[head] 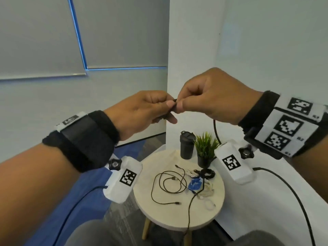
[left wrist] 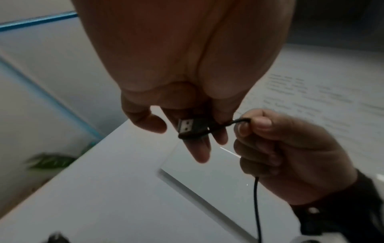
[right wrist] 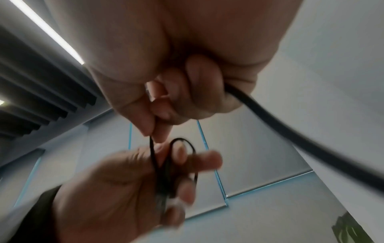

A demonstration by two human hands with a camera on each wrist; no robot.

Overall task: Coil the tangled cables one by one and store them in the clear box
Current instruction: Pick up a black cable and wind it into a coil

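Observation:
Both hands are raised above the round table (head: 159, 215). My left hand (head: 168, 108) holds the USB plug (left wrist: 188, 125) of a thin black cable (left wrist: 256, 205), and a turn of that cable is wrapped round its fingers (left wrist: 199, 148). My right hand (head: 179, 103) pinches the same cable between thumb and forefinger, right beside the left fingertips. From the right hand the cable hangs down (head: 215, 132) toward the table. In the right wrist view the pinch (right wrist: 150, 136) sits just above a small loop (right wrist: 182, 143) on the left hand (right wrist: 124, 189).
On the table lie a loose black cable (head: 168, 183), a small black coil (head: 206, 173), tangled white cables (head: 206, 192) and a blue item (head: 195, 183). A black tumbler (head: 187, 144) and a potted plant (head: 205, 148) stand at its back. A white wall (head: 248, 192) rises on the right.

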